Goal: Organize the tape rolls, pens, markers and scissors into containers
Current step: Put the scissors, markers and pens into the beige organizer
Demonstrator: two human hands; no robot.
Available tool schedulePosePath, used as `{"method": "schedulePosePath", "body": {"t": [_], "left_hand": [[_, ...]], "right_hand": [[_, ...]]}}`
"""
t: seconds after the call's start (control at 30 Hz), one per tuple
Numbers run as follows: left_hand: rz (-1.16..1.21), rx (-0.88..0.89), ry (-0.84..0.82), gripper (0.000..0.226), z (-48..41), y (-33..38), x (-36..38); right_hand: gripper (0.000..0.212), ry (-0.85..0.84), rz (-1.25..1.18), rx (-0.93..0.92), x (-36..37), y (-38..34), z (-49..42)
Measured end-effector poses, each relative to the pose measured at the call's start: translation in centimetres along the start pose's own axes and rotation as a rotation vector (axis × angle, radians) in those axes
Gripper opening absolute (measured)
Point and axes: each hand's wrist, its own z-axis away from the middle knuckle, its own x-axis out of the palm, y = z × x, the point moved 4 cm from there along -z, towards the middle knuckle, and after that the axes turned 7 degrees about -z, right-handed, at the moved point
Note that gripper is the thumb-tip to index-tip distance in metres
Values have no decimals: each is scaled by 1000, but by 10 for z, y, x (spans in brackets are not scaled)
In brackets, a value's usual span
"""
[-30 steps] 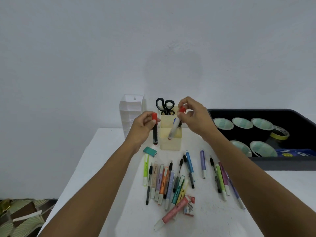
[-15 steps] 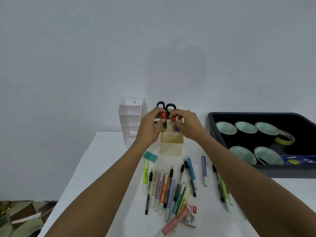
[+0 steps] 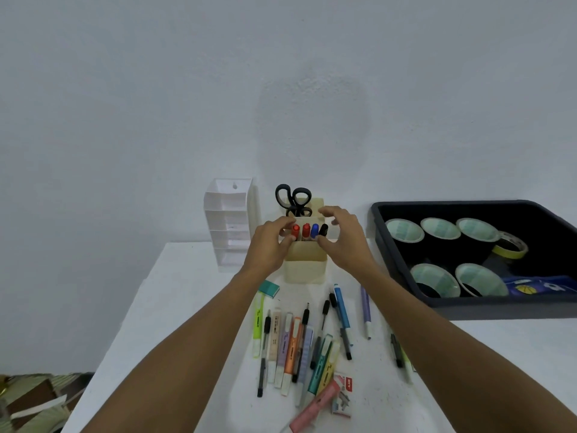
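Note:
A cream pen holder (image 3: 304, 267) stands at the table's back, with black scissors (image 3: 293, 198) upright in its rear compartment. Its front compartment holds two red-capped markers (image 3: 306, 230), a blue-capped one (image 3: 314, 229) and a black-capped one (image 3: 323, 229). My left hand (image 3: 268, 245) pinches the leftmost red marker (image 3: 295, 232) at its cap. My right hand (image 3: 343, 239) hovers at the holder's right side with its fingers spread, its thumb close to the black-capped marker. Several pens and highlighters (image 3: 296, 342) lie loose on the white table (image 3: 187, 307) in front.
A black bin (image 3: 406, 292) at the right holds several tape rolls (image 3: 437, 228), one with a yellow edge (image 3: 510, 245). A white tiered organizer (image 3: 229, 220) stands left of the holder. A teal eraser (image 3: 269, 289) and a staple box (image 3: 343, 392) lie among the pens.
Both hands have lowered their red-capped markers into the holder's front compartment. My right hand has let its marker go and opened.

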Motion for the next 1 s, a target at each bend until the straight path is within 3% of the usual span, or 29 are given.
{"method": "schedulePosePath", "body": {"t": [0.2, 0.53, 0.7, 0.83, 0.9, 1.0], "left_hand": [[31, 5, 22, 32, 1, 2, 2], [44, -29, 52, 50, 27, -6, 4], [9, 32, 73, 36, 69, -13, 2], [-52, 37, 40, 24, 113, -22, 11], [-134, 63, 1, 28, 129, -24, 15], [-264, 64, -34, 43, 145, -27, 13]], "right_hand": [[32, -5, -49, 72, 6, 2, 6], [45, 7, -37, 142, -5, 16, 33], [39, -120, 143, 84, -18, 35, 92], [46, -192, 460, 127, -29, 47, 147], [53, -228, 612, 181, -29, 50, 168], [62, -276, 650, 265, -26, 56, 187]]}}
